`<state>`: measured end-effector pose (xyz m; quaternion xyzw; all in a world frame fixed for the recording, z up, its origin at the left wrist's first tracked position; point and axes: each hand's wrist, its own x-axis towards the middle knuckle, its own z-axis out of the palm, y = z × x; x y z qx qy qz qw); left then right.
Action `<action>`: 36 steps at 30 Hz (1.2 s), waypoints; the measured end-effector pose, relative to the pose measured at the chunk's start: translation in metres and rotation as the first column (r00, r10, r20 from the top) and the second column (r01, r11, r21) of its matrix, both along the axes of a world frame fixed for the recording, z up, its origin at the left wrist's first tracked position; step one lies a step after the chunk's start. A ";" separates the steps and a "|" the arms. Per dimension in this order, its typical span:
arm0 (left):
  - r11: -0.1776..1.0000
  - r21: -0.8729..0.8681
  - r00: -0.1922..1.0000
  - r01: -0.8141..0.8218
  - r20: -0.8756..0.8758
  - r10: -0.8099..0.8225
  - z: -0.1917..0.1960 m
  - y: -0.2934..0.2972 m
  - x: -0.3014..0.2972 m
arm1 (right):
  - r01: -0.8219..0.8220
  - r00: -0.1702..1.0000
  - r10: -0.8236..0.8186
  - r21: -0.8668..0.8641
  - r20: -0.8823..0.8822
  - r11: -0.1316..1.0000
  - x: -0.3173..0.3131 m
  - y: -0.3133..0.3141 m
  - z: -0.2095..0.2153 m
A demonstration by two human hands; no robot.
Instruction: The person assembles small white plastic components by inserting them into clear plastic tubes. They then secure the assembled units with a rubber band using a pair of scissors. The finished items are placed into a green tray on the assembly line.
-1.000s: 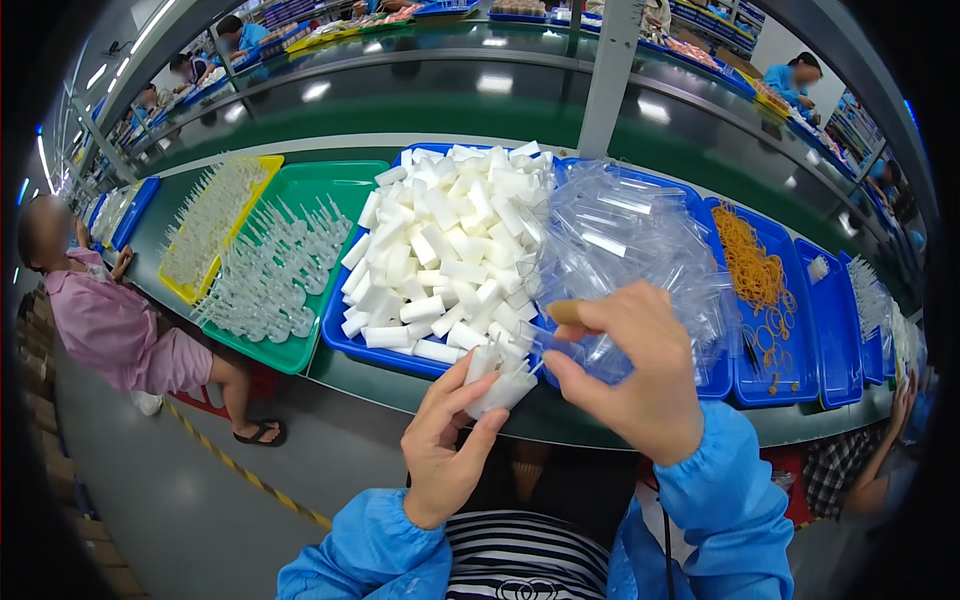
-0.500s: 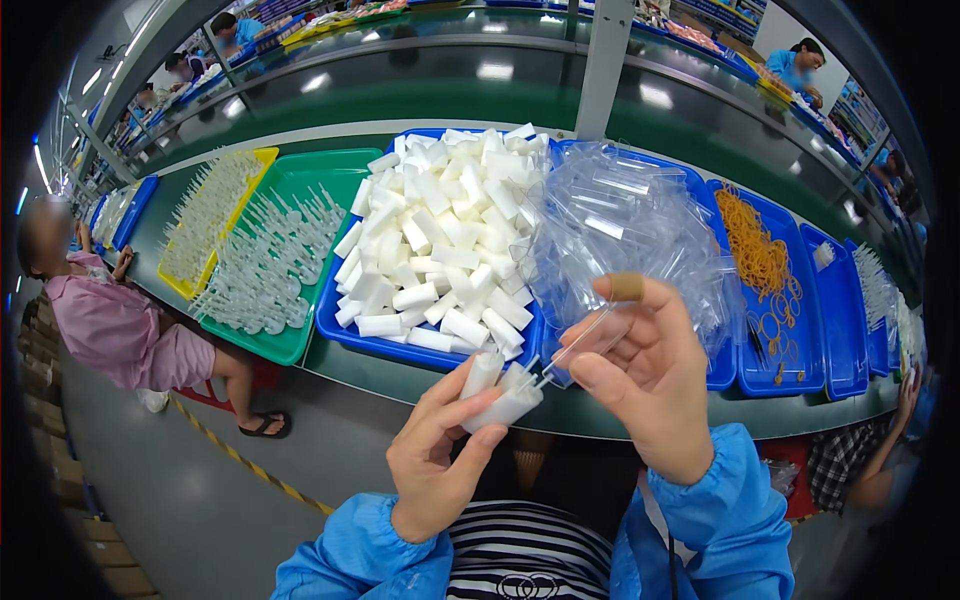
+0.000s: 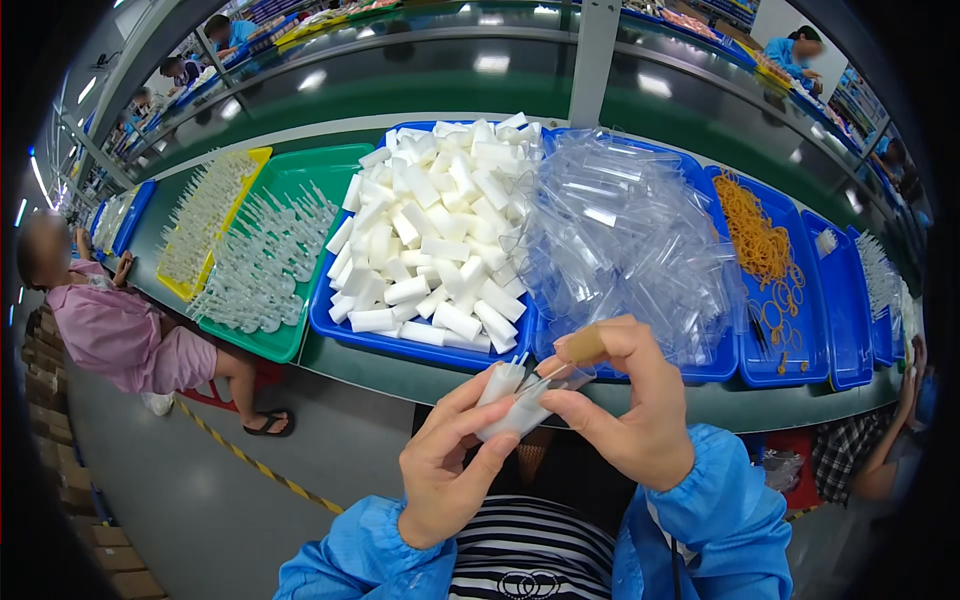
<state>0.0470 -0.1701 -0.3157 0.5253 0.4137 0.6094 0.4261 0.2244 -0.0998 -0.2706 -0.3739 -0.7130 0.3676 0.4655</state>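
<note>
white tubes [image 3: 510,398] | pinched in left hand [image 3: 450,470] fingers | right hand [image 3: 625,410] fingers clamp thin stick [image 3: 545,377]

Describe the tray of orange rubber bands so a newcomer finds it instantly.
Along the green workbench runs a row of trays. Go right past the blue tray of white tubes and the heap of clear plastic sleeves. The next blue tray is it: the only one holding thin orange loops, piled at the far end.

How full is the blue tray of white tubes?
Heaped full: the white tubes pile above the blue tray rim, hiding its floor.
</note>
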 end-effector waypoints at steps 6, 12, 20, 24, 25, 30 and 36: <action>0.998 -0.037 0.999 -0.053 -0.006 0.053 -0.004 0.002 0.002 | -0.073 0.997 0.077 -0.173 0.013 0.982 0.001 0.006 0.004; 0.996 -0.082 0.997 -0.020 0.077 0.027 -0.003 0.002 -0.003 | -0.155 0.988 0.156 -0.201 -0.010 0.967 0.001 0.011 0.012; 0.993 -0.117 0.979 -0.007 0.202 0.031 -0.009 0.002 -0.007 | -0.186 0.982 0.186 -0.220 -0.023 0.958 0.000 0.014 0.021; 0.993 -0.111 0.977 -0.027 0.207 0.050 -0.007 0.000 -0.003 | -0.153 0.986 0.159 -0.111 0.054 0.982 -0.003 0.013 0.014; 0.996 -0.081 0.987 -0.044 0.150 0.056 -0.006 0.000 -0.002 | -0.148 0.988 0.153 -0.112 0.035 0.983 -0.005 0.012 0.012; 0.995 0.021 0.994 -0.101 -0.043 0.102 -0.008 0.002 -0.003 | -0.161 0.985 0.162 -0.029 0.057 0.987 -0.012 0.011 0.012; 0.997 -0.047 0.995 -0.060 0.078 0.064 -0.007 0.001 -0.009 | -0.240 0.965 0.195 -0.280 -0.178 0.930 -0.015 0.013 0.016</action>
